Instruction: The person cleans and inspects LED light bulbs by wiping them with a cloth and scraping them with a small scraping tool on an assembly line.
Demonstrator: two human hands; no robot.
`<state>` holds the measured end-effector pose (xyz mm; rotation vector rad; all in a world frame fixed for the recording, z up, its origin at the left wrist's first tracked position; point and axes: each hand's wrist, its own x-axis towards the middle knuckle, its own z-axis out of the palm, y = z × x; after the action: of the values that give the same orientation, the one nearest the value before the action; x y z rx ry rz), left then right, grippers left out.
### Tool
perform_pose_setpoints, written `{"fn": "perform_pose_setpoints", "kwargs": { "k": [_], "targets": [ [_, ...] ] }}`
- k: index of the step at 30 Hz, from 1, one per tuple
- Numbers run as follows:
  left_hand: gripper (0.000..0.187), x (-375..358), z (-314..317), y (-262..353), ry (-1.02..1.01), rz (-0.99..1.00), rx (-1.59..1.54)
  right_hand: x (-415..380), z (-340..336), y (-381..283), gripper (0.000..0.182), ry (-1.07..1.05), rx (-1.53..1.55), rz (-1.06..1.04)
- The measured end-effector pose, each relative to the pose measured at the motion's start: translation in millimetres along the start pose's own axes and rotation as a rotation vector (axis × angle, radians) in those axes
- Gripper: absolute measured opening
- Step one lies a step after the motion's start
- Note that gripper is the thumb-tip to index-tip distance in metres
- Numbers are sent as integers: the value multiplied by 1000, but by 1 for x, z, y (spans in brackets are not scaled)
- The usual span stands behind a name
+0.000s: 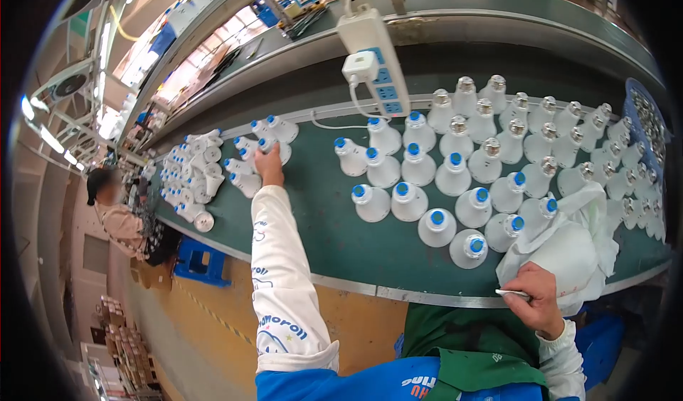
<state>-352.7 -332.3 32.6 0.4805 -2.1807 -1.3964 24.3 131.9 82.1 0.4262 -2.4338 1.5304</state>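
Observation:
My left hand (269,166) is stretched out to the far left, its fingers closed around a white bulb with a blue top (275,149) in a small group of similar ones. Near the front table edge, my right hand (535,298) is closed on a slim white piece (509,293). What kind of piece it is I cannot make out. A crumpled white cloth or bag (562,248) lies just beyond that hand. In front of me stand several blue-topped white bulbs (435,227), and behind them several bulbs with silvery metal caps (486,160).
A blue basket of small metal parts (646,120) stands at the far right. A power strip (373,59) with a plugged-in white charger hangs at the back. More bulbs (191,173) lie on the green table (324,237) at left, near a seated person (117,216) and a blue stool (201,262).

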Motion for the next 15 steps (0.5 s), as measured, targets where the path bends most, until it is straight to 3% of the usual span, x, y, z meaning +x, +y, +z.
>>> {"fn": "perform_pose_setpoints", "kwargs": {
  "k": [2, 6, 8, 10, 15],
  "targets": [
    [46, 10, -1, -17, 14, 37, -60, 0, -1, 1, 8, -2, -7, -8],
    [37, -16, -14, -4, 127, 202, 326, 0, -2, 2, 9, 6, 5, -60],
    [37, -40, -25, -3, 68, 319, -45, -1, -3, 2, 9, 14, 4, -67],
    [37, -105, -40, 30, -59, 338, -323, -2, -3, -1, 7, 6, -21, -42],
    [37, -286, -67, 96, -445, 380, -242, -5, 2, 3, 8, 33, 26, -35]
  ]
}}
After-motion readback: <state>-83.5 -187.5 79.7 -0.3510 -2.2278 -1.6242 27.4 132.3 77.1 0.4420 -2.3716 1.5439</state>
